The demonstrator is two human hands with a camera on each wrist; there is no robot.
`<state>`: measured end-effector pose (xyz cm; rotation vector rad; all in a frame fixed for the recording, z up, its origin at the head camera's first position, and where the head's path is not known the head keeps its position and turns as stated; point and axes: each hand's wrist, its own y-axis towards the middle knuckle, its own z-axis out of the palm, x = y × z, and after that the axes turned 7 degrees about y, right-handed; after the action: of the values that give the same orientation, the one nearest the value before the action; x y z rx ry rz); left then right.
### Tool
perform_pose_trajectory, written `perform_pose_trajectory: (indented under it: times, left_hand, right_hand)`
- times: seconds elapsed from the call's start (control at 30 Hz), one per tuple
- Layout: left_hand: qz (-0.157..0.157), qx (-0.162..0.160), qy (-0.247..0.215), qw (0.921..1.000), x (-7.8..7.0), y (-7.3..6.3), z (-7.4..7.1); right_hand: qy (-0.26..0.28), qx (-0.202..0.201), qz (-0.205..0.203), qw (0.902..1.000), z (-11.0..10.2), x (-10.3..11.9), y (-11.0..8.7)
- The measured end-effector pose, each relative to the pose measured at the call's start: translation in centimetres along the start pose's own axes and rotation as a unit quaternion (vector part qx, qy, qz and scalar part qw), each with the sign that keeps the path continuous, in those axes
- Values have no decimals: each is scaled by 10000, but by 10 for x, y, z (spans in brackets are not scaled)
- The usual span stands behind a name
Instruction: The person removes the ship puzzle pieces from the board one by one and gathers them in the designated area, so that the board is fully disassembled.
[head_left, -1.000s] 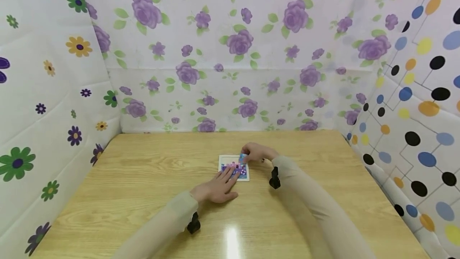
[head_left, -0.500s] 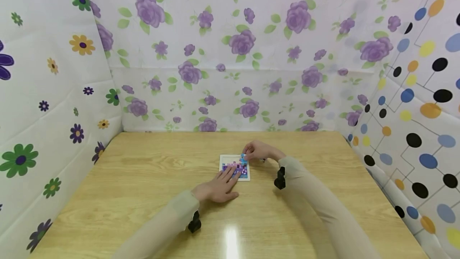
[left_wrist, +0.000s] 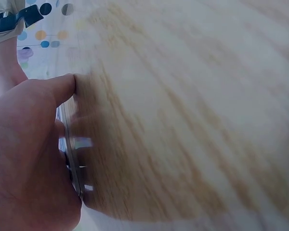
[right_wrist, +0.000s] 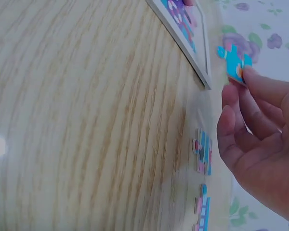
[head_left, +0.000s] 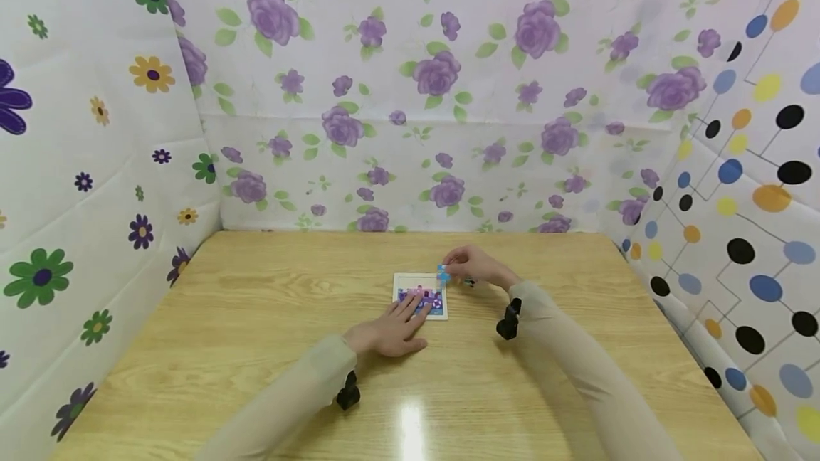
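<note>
A white-framed jigsaw puzzle (head_left: 446, 308) lies mid-table, its lower part filled with purple, pink and blue pieces and its upper part bare. My left hand (head_left: 391, 334) rests on its lower portion with fingers spread; in the left wrist view the same hand (left_wrist: 29, 144) is seen side-on, low over the wood. My right hand (head_left: 479, 266) pinches a light-blue puzzle piece (head_left: 443, 274) at the frame's upper right corner. Seen from the right wrist, thumb and fingertips grip one edge of that piece (right_wrist: 235, 63), which is raised above the table beside the frame (right_wrist: 183, 45).
Loose puzzle pieces (right_wrist: 204, 151) lie on the table right of the frame, partly behind my right hand in the head view. Another piece (right_wrist: 202, 211) is beside them. Patterned cloth walls (head_left: 410, 91) enclose the wooden table (head_left: 288, 269) at the back and sides.
My right hand has drawn back to the right, bringing the light-blue piece from over the puzzle to the frame's corner and turning it. My left hand has stayed on the puzzle.
</note>
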<state>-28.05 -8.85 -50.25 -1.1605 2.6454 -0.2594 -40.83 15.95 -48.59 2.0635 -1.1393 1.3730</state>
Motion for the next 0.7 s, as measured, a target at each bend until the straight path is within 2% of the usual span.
perform_pose_trajectory:
  times: [0.17, 0.4, 0.7]
  left_hand:
    - [19, -18, 27, 10000, 1, 1, 0]
    - [73, -16, 12, 10000, 1, 3, 1]
    - [61, 39, -73, 9999, 1, 0, -2]
  right_hand:
    - [309, -305, 182, 9989, -9, 2, -10]
    - [764, -364, 339, 9958, -29, -3, -19]
    - [652, -493, 279, 9963, -37, -11, -27]
